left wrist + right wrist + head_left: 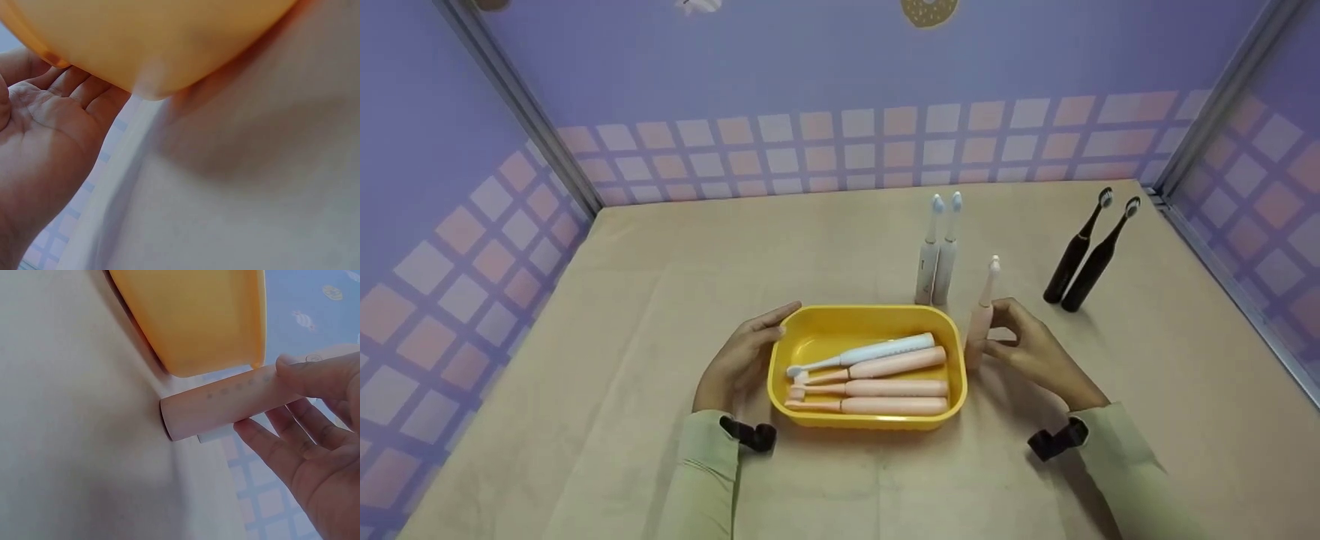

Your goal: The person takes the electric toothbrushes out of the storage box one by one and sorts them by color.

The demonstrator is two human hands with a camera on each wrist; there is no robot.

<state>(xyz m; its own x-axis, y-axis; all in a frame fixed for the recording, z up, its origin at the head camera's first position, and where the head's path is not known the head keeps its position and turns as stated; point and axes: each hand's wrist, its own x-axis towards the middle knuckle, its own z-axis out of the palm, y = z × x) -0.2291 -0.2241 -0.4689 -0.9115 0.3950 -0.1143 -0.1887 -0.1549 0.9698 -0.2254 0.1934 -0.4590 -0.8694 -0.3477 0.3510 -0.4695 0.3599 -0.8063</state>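
A yellow plastic bin [870, 422] stands mid-table, with one white electric toothbrush [889, 349] and three pink electric toothbrushes [896, 406] lying in it, heads to the left. My left hand [741, 352] holds the bin's left end, fingers along its outer wall, as the left wrist view also shows. Just right of the bin, my right hand [1031, 349] pinches another pink electric toothbrush [979, 330] by its handle between thumb and fingers. This one is upright, head up, its base right at the tabletop in the right wrist view [219, 402].
Behind the bin's right end, two white electric toothbrushes [936, 262] stand upright side by side. Two black electric toothbrushes [1081, 266] stand farther right. A cloth [660, 465] covers the table, and patterned panels [840, 75] rise at the back and sides.
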